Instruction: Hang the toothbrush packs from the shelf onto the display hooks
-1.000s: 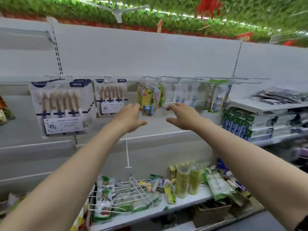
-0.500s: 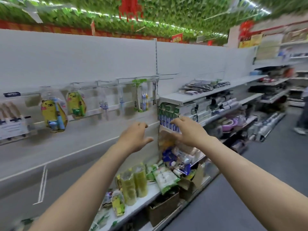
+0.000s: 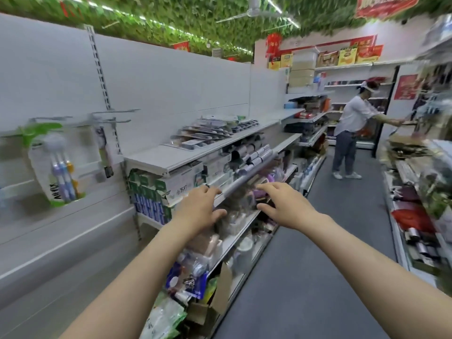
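Observation:
Several flat toothbrush packs lie in a pile on the white top shelf ahead and to the right. A green-and-white toothbrush pack hangs on a wire display hook at the left; bare hooks stick out beside it. My left hand and my right hand are stretched forward, palms down, fingers relaxed and holding nothing, in front of the lower shelves below the pile.
Stacked cartons fill the shelf under the packs. Mixed goods and a cardboard box crowd the bottom shelf. A grey aisle floor runs to the right. A person stands far down the aisle at another shelf.
The view has swung right along the aisle. The hanging packs slid to the left edge, and both empty hands moved away from the hooks toward the shelving on the right.

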